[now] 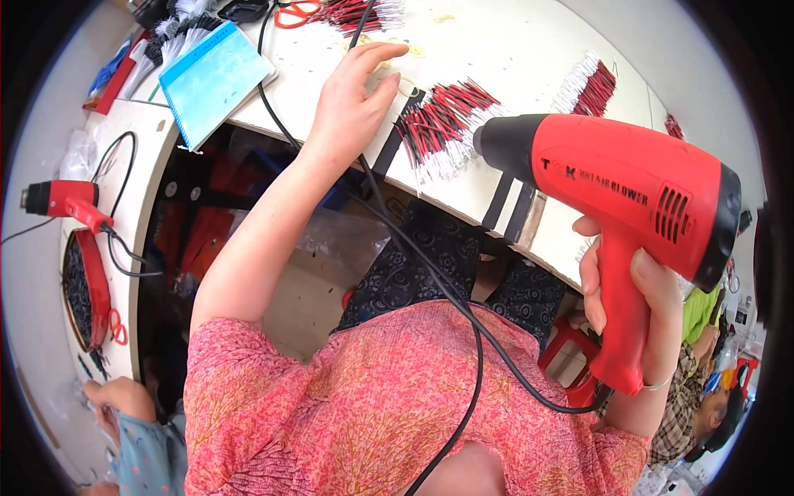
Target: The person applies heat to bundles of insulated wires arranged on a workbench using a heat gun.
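Red heat gun [620, 186] nearest, raised at the surface's [496, 41] near edge. The right hand's [659, 293] grip was clamped round its handle [622, 310]. Gun looked rigid, rather top-heavy; handle seemed the safe hold, clear of the black nozzle [506, 150]. Left hand [351, 95] was beyond that edge, grip apart, perhaps touching nothing. Beside it lay red-and-black wires [453, 124], likely light and bendy, best gathered mid-length.

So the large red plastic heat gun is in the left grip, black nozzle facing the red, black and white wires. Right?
Wrong side: the right grip has the large red heat gun, per the head view. Its black nozzle does face the wires.
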`<state>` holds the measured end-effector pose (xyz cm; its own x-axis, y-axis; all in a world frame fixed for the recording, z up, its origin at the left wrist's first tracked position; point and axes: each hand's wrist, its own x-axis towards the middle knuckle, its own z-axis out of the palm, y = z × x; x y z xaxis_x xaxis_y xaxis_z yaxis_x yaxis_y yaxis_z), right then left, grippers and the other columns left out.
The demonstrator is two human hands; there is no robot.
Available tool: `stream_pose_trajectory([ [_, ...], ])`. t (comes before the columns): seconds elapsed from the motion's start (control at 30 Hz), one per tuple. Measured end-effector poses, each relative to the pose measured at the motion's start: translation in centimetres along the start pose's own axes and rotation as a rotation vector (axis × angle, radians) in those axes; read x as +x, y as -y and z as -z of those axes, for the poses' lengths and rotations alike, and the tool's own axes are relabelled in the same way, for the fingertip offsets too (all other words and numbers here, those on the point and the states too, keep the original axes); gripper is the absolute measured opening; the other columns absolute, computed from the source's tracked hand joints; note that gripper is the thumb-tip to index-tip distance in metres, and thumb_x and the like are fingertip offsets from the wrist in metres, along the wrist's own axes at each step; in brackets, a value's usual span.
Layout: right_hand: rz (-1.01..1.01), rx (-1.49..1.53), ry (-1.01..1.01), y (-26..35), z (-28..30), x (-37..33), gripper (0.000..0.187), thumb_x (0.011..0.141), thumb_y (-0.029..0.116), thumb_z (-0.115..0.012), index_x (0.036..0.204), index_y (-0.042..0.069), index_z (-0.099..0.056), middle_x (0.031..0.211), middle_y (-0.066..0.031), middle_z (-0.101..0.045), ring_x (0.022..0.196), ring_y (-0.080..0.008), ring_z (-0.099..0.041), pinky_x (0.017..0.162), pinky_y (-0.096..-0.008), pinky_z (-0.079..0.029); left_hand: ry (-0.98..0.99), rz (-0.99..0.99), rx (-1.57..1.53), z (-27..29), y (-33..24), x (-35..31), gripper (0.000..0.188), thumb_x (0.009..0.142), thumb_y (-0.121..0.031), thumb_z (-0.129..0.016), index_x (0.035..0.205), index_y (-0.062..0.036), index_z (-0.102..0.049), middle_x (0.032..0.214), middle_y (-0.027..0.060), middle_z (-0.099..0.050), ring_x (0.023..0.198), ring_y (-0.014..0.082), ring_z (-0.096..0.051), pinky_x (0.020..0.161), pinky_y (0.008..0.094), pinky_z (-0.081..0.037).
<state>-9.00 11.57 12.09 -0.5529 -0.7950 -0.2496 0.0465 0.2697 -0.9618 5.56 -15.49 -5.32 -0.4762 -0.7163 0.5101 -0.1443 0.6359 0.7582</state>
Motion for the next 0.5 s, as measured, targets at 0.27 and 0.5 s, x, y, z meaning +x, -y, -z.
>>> stream_pose_trajectory([
  [0.27, -0.106, 0.021, 0.152, -0.8, 1.4, -1.5, 0.075, 0.086, 0.042, -0.071, 0.124, -0.019, -0.051, 0.083, -0.0226, -0.064, 0.044, -0.0134, -0.051, 0.040, -0.0220, -0.040, -0.042, -0.006, -0.068, -0.2, -0.2, 0.0, 0.032, 0.094, -0.008, -0.063, 0.125, -0.0066, -0.067, 0.126, 0.0115, -0.065, 0.110, 0.0264, -0.065, 0.084, 0.0323, -0.053],
  [0.5, -0.174, 0.024, 0.133, -0.2, -0.5, -2.4, 0.081, 0.079, 0.043, -0.081, 0.122, -0.021, -0.053, 0.077, -0.0205, -0.063, 0.044, -0.0159, -0.053, 0.041, -0.0224, -0.041, -0.018, 0.023, -0.059, -0.3, -0.2, 0.1, 0.032, 0.094, -0.008, -0.063, 0.126, -0.0072, -0.067, 0.126, 0.0110, -0.065, 0.107, 0.0249, -0.066, 0.082, 0.0307, -0.053],
])
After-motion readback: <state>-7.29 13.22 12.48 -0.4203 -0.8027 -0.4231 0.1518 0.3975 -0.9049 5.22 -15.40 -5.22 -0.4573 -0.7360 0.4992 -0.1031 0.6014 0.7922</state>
